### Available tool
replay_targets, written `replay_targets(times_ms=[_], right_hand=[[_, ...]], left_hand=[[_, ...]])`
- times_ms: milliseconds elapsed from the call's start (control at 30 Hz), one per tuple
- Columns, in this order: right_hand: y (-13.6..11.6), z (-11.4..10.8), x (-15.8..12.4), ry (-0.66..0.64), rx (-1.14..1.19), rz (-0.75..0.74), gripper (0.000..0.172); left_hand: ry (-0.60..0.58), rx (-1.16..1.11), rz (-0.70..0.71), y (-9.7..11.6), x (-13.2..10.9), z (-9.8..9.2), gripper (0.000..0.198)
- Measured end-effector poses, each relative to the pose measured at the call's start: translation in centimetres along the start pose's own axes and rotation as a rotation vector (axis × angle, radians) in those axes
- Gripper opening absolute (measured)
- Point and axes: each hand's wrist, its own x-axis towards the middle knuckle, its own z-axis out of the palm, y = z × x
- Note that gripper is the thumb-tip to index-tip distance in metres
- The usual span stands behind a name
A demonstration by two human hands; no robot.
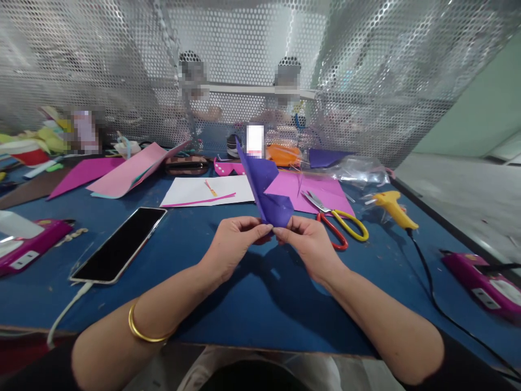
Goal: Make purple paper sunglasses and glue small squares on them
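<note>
Between my two hands a piece of purple craft sheet (264, 182) is held up above the blue table, its cut, curved edges pointing away from me. My left hand (238, 239) pinches its lower edge between thumb and fingers. Close beside it, thumb tip nearly meeting thumb tip, my right hand (307, 241) pinches the same edge. Whether the sheet is folded at the pinch is hidden by my fingers. Scissors (331, 217) with one red and one yellow handle lie partly spread just beyond my right hand, their blades on a pink sheet (329, 187).
On the right lie a yellow glue gun (394, 209) with a black cord and a magenta power strip (484, 285). A charging phone (122, 244) rests at the left, near another power strip (35, 244). White paper (183, 190), pink sheets (126, 171) and a mesh partition (252, 32) stand behind.
</note>
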Motion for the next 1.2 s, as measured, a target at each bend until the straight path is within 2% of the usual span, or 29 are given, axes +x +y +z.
replay_targets(times_ms=[200, 367, 567, 733, 900, 1200], right_hand=[[-0.01, -0.26, 0.1, -0.005, 0.01, -0.005, 0.019], [-0.13, -0.18, -0.04, -0.06, 0.05, 0.001, 0.02], [-0.03, 0.05, -0.2, -0.092, 0.069, 0.011, 0.022], [0.25, -0.07, -0.04, -0.082, 0.067, 0.009, 0.028], [0.1, -0.24, 0.06, -0.078, 0.058, 0.018, 0.03], [-0.04, -0.25, 0.02, -0.079, 0.073, 0.042, 0.028]], left_hand=[[-0.11, 0.108, -0.018, -0.06, 0.11, -0.36, 0.024], [-0.112, 0.235, 0.123, -0.01, 0.03, -0.32, 0.022], [-0.088, 0.157, 0.174, -0.19, -0.09, -0.12, 0.018], [-0.124, 0.103, 0.13, -0.65, -0.09, 0.33, 0.015], [-0.16, 0.088, 0.098, -0.7, 0.02, 0.39, 0.019], [-0.111, 0.108, 0.115, -0.87, 0.0, 0.03, 0.023]])
